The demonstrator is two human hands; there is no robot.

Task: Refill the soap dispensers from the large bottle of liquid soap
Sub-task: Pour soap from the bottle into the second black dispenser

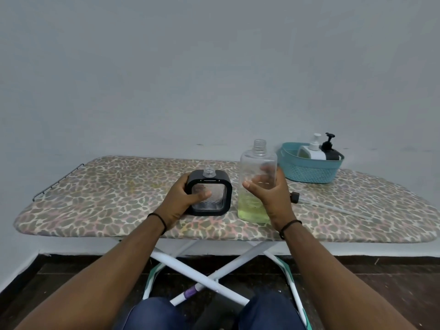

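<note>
Right hand (269,198) around large bottle (258,186)

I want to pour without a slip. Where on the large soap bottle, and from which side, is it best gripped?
Grip the large soap bottle round its clear mid-body, above the yellow-green soap, coming from its right side as the right hand does. It stands upright and uncapped, its broad faces suit wrapped fingers, and the square dispenser in the left hand blocks the left side.

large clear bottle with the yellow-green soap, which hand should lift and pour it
Right. The right hand already wraps the large clear bottle, while the left hand steadies the open-necked square black-framed dispenser.
</note>
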